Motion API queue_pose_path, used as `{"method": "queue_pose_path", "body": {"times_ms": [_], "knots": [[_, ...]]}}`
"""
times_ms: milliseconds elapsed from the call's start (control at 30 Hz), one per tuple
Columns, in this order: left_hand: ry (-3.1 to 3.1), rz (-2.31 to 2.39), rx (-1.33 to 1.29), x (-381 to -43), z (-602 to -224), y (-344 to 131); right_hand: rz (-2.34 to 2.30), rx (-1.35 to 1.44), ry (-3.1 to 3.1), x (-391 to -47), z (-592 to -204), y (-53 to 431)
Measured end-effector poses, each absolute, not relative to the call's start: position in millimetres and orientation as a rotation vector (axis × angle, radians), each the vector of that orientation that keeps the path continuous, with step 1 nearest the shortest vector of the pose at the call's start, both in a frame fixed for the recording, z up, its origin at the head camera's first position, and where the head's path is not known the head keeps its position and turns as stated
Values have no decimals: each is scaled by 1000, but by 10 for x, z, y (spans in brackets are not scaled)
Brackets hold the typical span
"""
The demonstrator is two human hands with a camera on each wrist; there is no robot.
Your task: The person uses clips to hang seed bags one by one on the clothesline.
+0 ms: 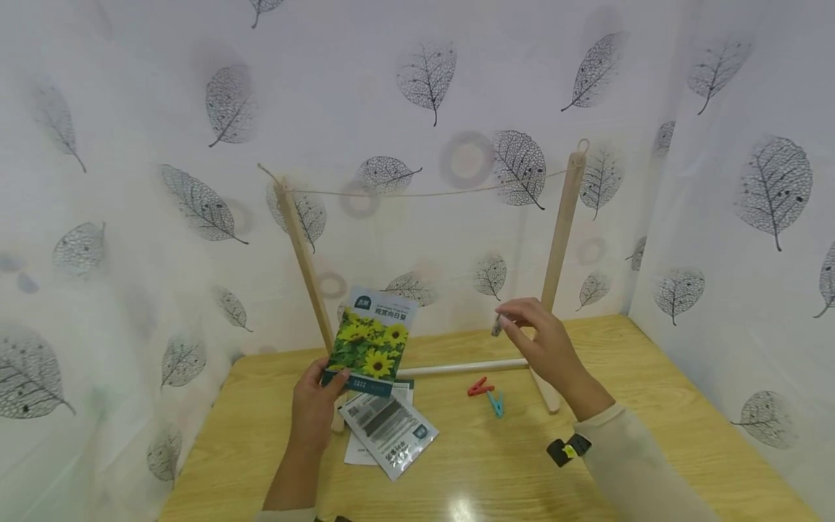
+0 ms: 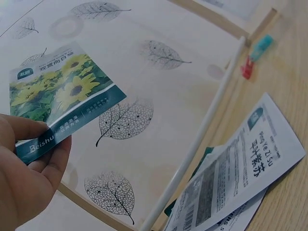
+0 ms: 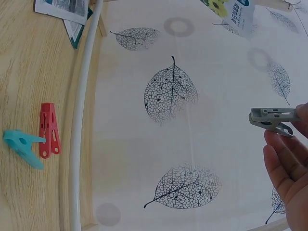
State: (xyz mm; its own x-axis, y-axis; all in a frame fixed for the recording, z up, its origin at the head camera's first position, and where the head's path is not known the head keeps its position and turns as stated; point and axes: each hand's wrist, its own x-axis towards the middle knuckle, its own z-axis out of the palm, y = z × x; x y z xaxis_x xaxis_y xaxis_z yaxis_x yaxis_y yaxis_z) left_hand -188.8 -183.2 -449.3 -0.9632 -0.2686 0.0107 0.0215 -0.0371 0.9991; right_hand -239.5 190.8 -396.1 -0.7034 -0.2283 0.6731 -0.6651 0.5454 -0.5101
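Observation:
My left hand point(image 1: 313, 402) pinches the lower left corner of a seed packet point(image 1: 373, 341) printed with yellow flowers, held up above the table. In the left wrist view the thumb lies on the front of this packet point(image 2: 62, 96) and the fingers are behind it. My right hand point(image 1: 544, 341) holds a grey clothespin point(image 3: 274, 118) between thumb and fingers, raised off the table to the right of the packet. Higher up, a thin string point(image 1: 417, 194) runs between two wooden posts; neither hand touches it.
More seed packets point(image 1: 391, 428) lie overlapping on the wooden table point(image 1: 496, 471). A red clothespin point(image 1: 479, 386) and a blue clothespin point(image 1: 496, 403) lie close together. Wooden posts stand left point(image 1: 303, 261) and right point(image 1: 564, 225), with a white rod point(image 1: 463, 367) between them low down.

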Motion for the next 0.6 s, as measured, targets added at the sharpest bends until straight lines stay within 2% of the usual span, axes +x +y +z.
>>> {"method": "queue_pose_path", "body": {"times_ms": [600], "knots": [[-1925,-2181,300,-1895,-4485,-1796,1073,848,-2154,-2479,-3790,1785]]}}
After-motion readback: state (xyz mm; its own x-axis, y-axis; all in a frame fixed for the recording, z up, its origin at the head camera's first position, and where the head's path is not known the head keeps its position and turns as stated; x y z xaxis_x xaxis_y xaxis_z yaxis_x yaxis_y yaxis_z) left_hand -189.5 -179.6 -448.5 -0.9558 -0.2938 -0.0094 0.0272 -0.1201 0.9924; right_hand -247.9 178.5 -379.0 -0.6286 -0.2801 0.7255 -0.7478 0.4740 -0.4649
